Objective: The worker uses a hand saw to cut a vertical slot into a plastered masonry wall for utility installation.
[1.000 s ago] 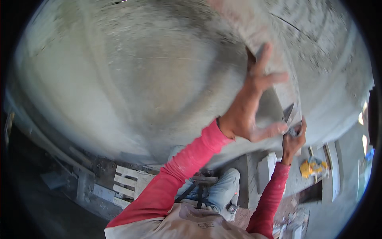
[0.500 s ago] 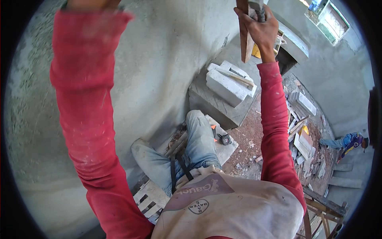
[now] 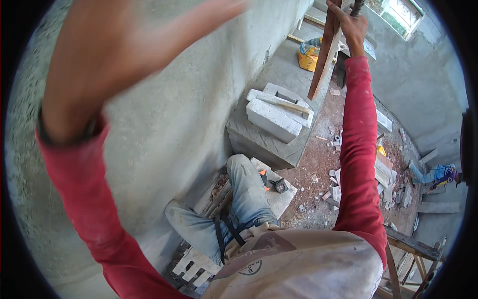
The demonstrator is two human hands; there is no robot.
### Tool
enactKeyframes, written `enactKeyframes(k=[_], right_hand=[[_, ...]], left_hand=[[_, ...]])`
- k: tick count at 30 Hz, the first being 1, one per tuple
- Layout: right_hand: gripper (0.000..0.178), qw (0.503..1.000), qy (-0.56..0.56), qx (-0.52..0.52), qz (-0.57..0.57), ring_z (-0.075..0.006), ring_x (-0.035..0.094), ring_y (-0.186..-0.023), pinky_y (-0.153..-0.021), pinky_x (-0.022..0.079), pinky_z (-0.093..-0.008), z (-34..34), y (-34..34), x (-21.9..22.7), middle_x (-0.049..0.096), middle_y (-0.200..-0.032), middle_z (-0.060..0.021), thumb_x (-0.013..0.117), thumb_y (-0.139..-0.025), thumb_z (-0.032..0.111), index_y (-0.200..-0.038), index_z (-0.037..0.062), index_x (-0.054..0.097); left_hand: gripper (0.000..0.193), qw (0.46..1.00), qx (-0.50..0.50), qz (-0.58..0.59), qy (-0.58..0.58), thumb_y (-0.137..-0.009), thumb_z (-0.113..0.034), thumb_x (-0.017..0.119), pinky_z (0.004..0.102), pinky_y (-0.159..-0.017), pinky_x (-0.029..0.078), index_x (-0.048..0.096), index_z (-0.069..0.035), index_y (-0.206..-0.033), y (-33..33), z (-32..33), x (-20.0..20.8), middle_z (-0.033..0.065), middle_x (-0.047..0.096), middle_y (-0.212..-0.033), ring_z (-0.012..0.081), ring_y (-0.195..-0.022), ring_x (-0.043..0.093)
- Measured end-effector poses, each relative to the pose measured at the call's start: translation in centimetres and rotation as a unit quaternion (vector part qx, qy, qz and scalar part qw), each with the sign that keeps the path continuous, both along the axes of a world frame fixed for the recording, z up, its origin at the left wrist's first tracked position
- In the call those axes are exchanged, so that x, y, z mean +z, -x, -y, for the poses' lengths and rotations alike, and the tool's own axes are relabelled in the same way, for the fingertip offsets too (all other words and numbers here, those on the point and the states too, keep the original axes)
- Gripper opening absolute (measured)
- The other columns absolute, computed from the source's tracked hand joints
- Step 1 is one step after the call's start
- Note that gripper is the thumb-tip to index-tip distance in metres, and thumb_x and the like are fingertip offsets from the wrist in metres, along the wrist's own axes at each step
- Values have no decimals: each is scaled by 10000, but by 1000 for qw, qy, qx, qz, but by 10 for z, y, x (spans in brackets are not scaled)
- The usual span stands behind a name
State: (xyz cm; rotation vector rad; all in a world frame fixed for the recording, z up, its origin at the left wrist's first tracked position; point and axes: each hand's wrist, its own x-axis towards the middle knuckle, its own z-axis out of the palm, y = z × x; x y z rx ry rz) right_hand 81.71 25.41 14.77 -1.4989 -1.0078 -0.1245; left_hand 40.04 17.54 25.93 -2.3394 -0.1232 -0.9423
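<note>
My left hand (image 3: 124, 55) is raised close to the camera in front of the grey rendered wall (image 3: 199, 99), blurred, fingers spread and holding nothing. My right hand (image 3: 348, 25) is lifted high at the top right, closed around a dark rod (image 3: 356, 7) beside a reddish wooden plank (image 3: 326, 50) that hangs down from it. Whether the hand also grips the plank is unclear. Both arms wear red sleeves. Below I see my blue jeans and a pale apron.
A concrete ledge (image 3: 269, 144) carries white blocks (image 3: 279, 112) and a hammer (image 3: 289, 104). A tape measure (image 3: 281, 187) lies on a slab by my leg. Rubble and brick pieces cover the reddish floor. A yellow bag (image 3: 308, 55) sits farther back. Another person crouches at the right (image 3: 438, 174).
The view has tilted down from the wall to the floor and my legs. My left hand opened and came nearer the camera; my right hand stayed raised, gripping the rod by the plank.
</note>
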Motion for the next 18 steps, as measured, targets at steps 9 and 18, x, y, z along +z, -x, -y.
enactKeyframes(k=[9, 18], right_hand=[[541, 995, 99, -2, 9, -166, 653, -765, -731, 521, -363, -45, -84, -85, 730, -870, -102, 855, -719, 411, -953, -62, 739], [465, 965, 125, 226, 36, -145, 550, -870, -766, 483, -337, -170, -273, -166, 655, -988, -65, 567, -971, 449, -1260, 110, 701]], left_hand=[[466, 940, 303, 18, 154, -812, -171, 700, 613, -1155, 251, 592, -86, -1257, 136, 79, -56, 213, 547, -1404, 376, -1333, 497], [342, 862, 363, 86, 343, -857, -291, 729, 411, -893, 540, 669, -177, -1174, 148, 148, -252, 48, 688, -1161, 257, -982, 664]])
